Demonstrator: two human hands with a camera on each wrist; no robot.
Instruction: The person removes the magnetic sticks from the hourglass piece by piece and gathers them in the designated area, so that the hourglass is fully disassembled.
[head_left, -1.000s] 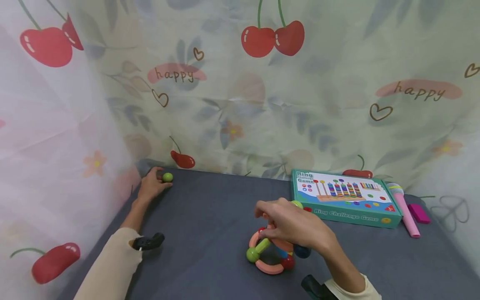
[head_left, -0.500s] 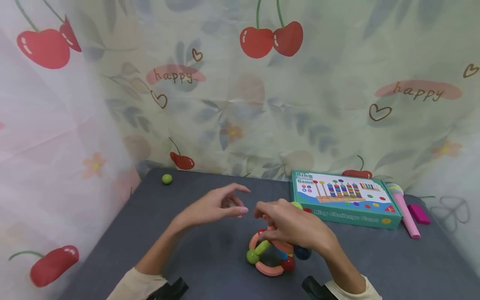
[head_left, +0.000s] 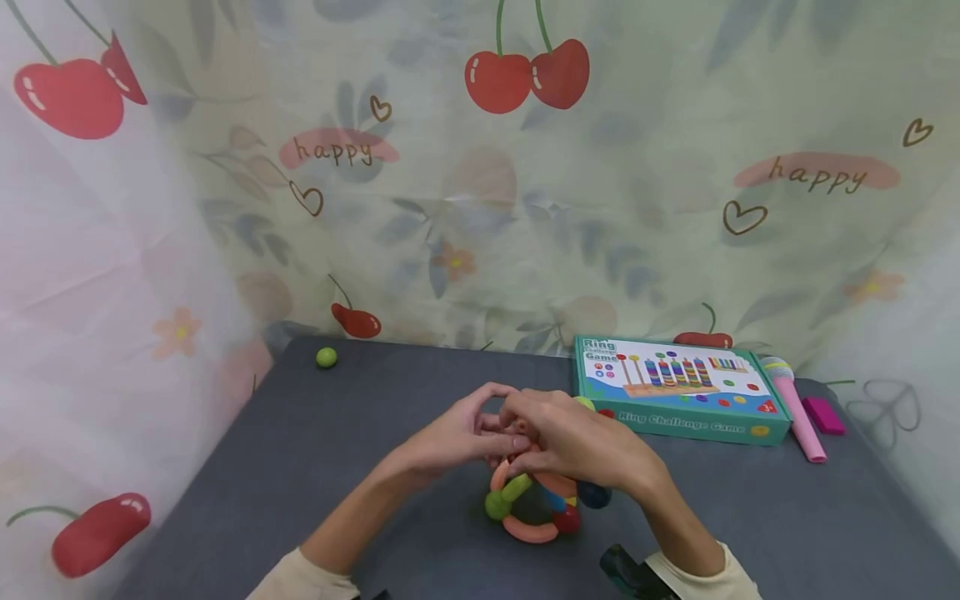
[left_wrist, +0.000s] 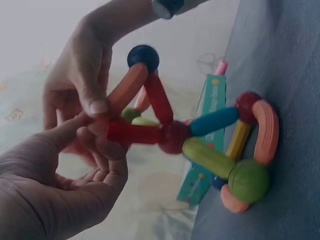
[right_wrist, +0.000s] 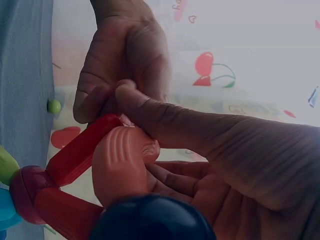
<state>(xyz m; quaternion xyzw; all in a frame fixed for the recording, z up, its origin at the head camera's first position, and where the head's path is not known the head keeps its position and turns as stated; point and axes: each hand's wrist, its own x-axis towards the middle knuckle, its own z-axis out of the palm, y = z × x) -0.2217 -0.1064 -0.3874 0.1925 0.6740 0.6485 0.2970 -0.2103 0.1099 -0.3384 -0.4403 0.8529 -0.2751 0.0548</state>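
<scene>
A frame of coloured magnetic sticks and balls [head_left: 529, 531] stands on the dark cloth at the middle front. My right hand [head_left: 581, 433] grips a curved orange stick [left_wrist: 128, 90] at the top, one end of which meets a dark blue ball [left_wrist: 143, 58]. My left hand [head_left: 453, 433] meets the right at the same spot, its fingertips curled at the free end of a red stick [left_wrist: 132, 133]. Fingers partly hide the join between these sticks. Lower in the frame, a dark red ball [left_wrist: 173, 137] joins red, blue and green sticks, and a green ball [left_wrist: 249, 180] rests near the cloth.
A loose green ball [head_left: 326, 357] lies at the far left of the cloth. Behind the right hand sits a Ring Challenge Game box [head_left: 682, 404]. A pink toy microphone [head_left: 798, 417] and a magenta block [head_left: 824, 415] lie right of it. Printed curtains [head_left: 420, 233] hang behind.
My left hand let go of the loose green ball at the far left and came right, empty, to the top of the frame. My right hand kept its grip there.
</scene>
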